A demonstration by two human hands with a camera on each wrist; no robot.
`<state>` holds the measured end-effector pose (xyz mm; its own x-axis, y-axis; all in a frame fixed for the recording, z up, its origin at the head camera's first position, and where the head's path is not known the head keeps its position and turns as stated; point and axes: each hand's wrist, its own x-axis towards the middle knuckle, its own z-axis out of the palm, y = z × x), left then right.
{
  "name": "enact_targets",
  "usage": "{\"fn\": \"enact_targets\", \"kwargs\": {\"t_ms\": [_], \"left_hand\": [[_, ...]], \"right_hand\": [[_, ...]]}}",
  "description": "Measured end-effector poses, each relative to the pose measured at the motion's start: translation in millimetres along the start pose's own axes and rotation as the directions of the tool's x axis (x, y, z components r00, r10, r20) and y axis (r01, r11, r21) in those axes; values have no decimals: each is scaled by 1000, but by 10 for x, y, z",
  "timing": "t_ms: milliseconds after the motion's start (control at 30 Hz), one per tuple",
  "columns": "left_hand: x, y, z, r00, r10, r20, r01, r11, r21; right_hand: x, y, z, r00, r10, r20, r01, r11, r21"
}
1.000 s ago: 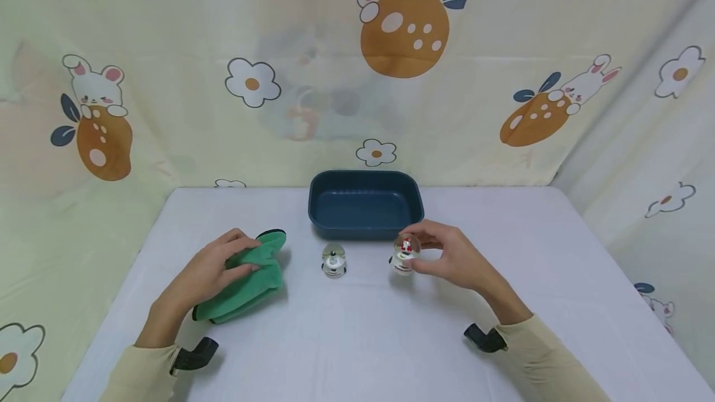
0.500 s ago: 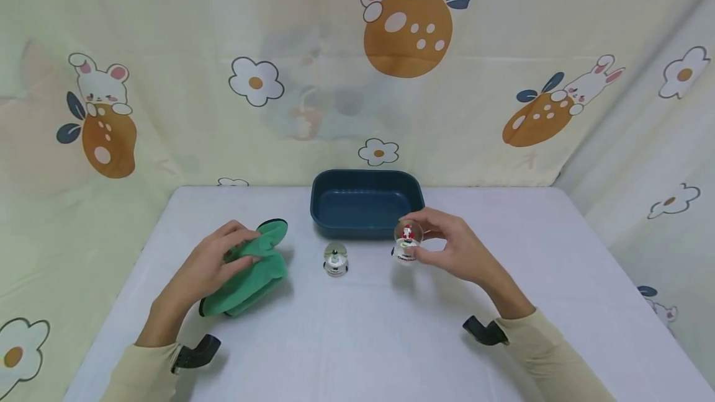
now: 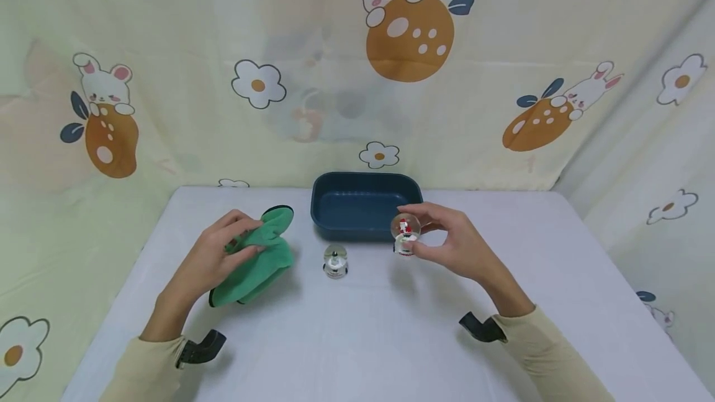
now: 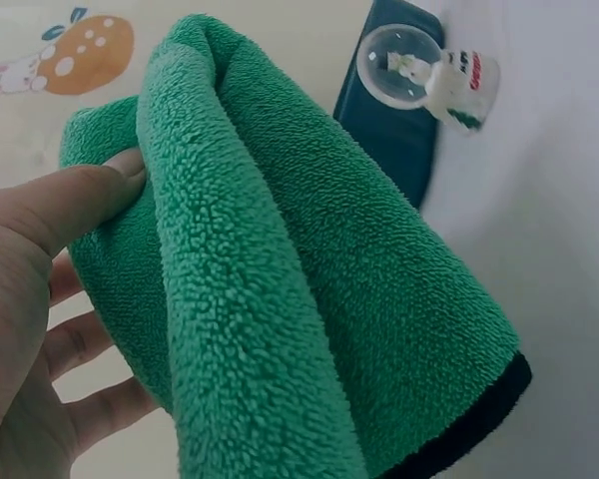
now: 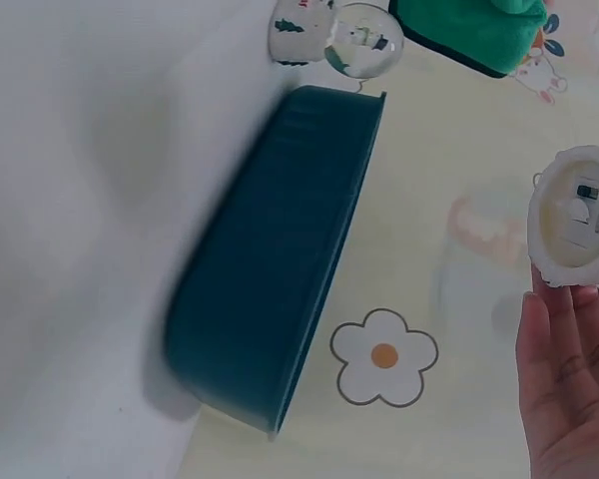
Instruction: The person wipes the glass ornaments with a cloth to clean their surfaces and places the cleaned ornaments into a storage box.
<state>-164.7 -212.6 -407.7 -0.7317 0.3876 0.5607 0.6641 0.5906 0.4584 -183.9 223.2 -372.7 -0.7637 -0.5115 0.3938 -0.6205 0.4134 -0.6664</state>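
My left hand (image 3: 218, 256) pinches a green terry cloth (image 3: 262, 265) with a black hem, lifted over the left of the table. In the left wrist view the cloth (image 4: 270, 259) hangs in folds below the thumb. My right hand (image 3: 452, 237) grips a small snow globe (image 3: 406, 232) with a red-and-white figure inside, raised off the table in front of the dark blue bin. From the right wrist, its underside (image 5: 579, 218) shows a small switch. A second snow globe (image 3: 336, 262) stands upright on the table between the hands.
The dark blue rectangular bin (image 3: 365, 232) stands at the back of the white table (image 3: 357, 340), near the printed curtain (image 3: 313, 36). Black wrist mounts (image 3: 202, 348) stick out at both sleeves, close over the table.
My right hand has lifted its snow globe off the table. My left hand has raised the cloth and shifted it slightly right. The second snow globe stays in place.
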Motion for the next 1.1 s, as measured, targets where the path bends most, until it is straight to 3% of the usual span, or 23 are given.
{"fn": "enact_targets", "kwargs": {"t_ms": [533, 733, 933, 1100], "left_hand": [[291, 286, -15, 992, 66, -103, -76, 993, -90], [398, 385, 33, 983, 118, -143, -141, 976, -166], [494, 495, 69, 981, 118, -151, -151, 961, -232], [561, 591, 87, 981, 119, -155, -159, 948, -275]], "right_hand": [[148, -247, 12, 998, -5, -58, 6, 1000, 22], [226, -338, 54, 998, -23, -52, 27, 997, 71], [312, -409, 93, 996, -72, -48, 75, 994, 73], [359, -483, 130, 996, -68, -50, 70, 996, 49]]}}
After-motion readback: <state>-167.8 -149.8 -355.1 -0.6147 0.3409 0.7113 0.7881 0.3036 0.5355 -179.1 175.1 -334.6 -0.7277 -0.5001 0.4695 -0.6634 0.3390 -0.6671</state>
